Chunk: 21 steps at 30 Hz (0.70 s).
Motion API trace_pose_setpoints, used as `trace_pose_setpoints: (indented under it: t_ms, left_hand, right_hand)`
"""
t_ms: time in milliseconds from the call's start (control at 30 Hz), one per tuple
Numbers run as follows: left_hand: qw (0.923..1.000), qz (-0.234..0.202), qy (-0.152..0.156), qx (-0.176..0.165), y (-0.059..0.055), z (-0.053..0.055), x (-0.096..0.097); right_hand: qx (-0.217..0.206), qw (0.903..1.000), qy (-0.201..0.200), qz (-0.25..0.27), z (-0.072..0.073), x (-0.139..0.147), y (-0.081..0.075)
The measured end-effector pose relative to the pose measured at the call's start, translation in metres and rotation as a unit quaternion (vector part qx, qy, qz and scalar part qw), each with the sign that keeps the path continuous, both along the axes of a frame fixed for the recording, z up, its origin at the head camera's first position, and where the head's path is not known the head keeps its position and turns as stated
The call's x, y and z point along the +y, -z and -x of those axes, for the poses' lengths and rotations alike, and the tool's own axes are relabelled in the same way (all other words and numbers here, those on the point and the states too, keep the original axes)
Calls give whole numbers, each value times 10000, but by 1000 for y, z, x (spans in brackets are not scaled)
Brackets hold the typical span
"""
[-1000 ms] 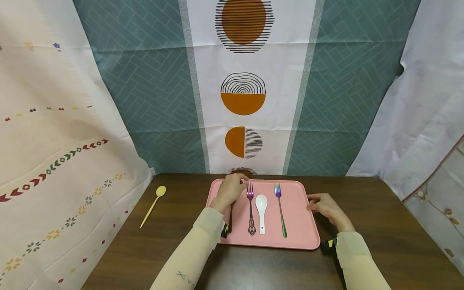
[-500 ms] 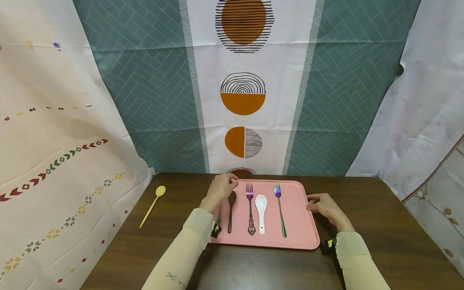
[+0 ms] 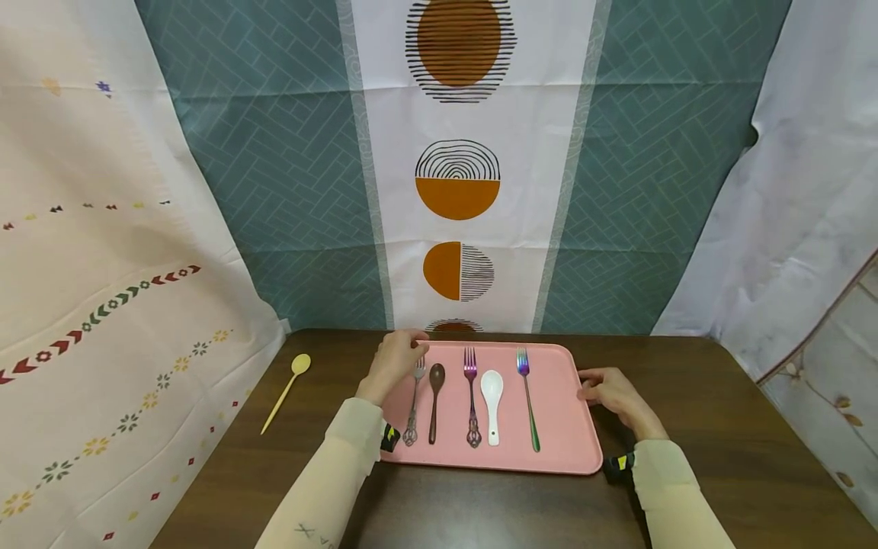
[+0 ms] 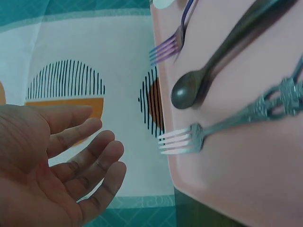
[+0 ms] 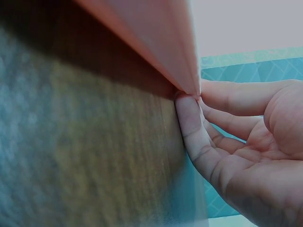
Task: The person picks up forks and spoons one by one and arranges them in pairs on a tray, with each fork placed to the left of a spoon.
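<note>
A pink tray lies on the table, bearing a silver fork, a dark brown spoon, a purple fork, a white soup spoon and a rainbow-coloured fork in a row. My left hand is over the tray's far left corner, fingers loosely bent and holding nothing; the silver fork is nearest to it. At the tray's right side, my right hand pinches the rim between thumb and fingers, as the right wrist view shows for the hand.
A yellow spoon lies on the dark wooden table, left of the tray. Patterned cloths hang behind and at both sides; the green and white cloth stands behind the table's far edge.
My left hand has moved left across the tray, uncovering the brown spoon and then the silver fork. My right hand stays at the tray's right rim.
</note>
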State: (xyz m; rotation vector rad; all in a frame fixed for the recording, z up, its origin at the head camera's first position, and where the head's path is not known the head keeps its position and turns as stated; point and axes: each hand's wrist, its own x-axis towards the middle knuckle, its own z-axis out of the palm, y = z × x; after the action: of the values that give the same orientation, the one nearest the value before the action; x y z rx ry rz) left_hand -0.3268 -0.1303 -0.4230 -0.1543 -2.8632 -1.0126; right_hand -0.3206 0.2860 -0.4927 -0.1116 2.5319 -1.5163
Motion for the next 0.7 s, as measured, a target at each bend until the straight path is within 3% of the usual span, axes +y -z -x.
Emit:
trace_pose_setpoints:
  t_ms: [267, 700]
  left_hand:
    - [9996, 77, -236, 159, 4, -2, -29]
    - [9959, 691, -506, 276, 11, -13, -106]
  right_hand:
    - [5, 10000, 8, -11, -2, -1, 0]
    - [52, 9999, -34, -91, 0, -1, 0]
